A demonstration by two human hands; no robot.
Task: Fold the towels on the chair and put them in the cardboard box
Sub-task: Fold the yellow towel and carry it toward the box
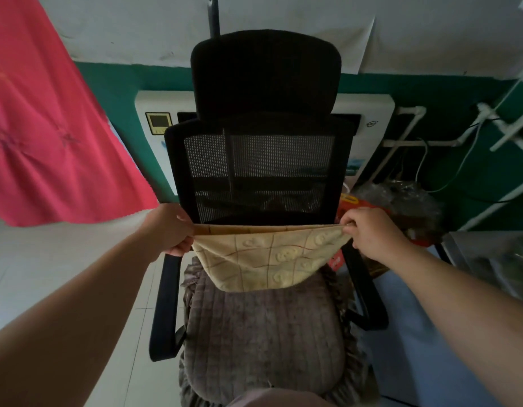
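Note:
A cream-yellow towel [269,257] with a brown grid pattern hangs doubled over the seat of a black mesh office chair [260,160]. My left hand [169,227] grips its left end and my right hand [369,230] pinches its right end, holding the top edge stretched level in front of the backrest. The towel's lower fold sags down onto the grey quilted seat cushion [263,333]. No cardboard box can be made out in this view.
A pink cloth [48,121] hangs at the left over a white tiled floor. Behind the chair stands a white appliance [154,118] against a green wall. Red packaging and plastic bags [395,198] lie to the right, with white pipes beyond.

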